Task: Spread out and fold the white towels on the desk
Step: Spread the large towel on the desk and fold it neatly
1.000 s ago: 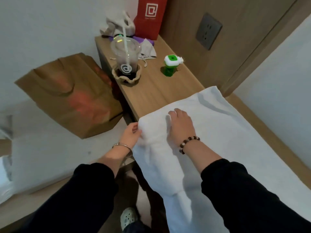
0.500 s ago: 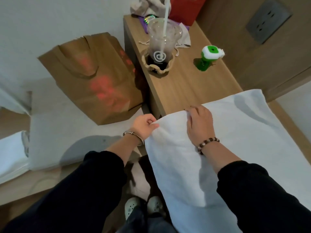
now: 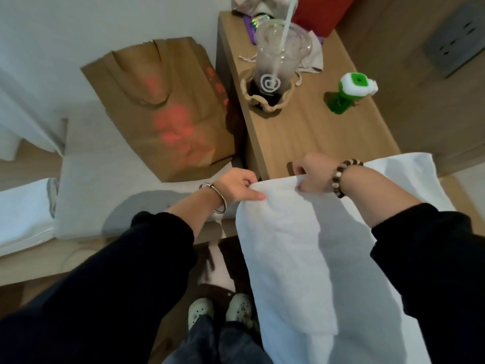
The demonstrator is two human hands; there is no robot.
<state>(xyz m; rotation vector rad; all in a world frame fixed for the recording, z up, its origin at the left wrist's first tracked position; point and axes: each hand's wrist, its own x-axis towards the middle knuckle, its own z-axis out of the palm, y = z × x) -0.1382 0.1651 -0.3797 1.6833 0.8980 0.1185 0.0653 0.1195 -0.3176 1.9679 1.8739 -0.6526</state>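
Note:
A white towel lies across the wooden desk and hangs over its near edge toward the floor. My left hand, with a metal bangle on the wrist, pinches the towel's top edge at its left corner. My right hand, with a bead bracelet on the wrist, grips the same edge a little to the right, fingers curled into the cloth. Both hands hold the edge lifted just off the desk. The far part of the towel still rests on the desk behind my right arm.
On the desk beyond the towel stand a plastic cup with a straw and a green and white bottle. A red bag and crumpled cloth sit at the far end. A brown paper bag leans left of the desk.
My right hand went from lying flat on the towel to gripping its edge. Both hands have raised that edge off the desk, and the view has tilted downward.

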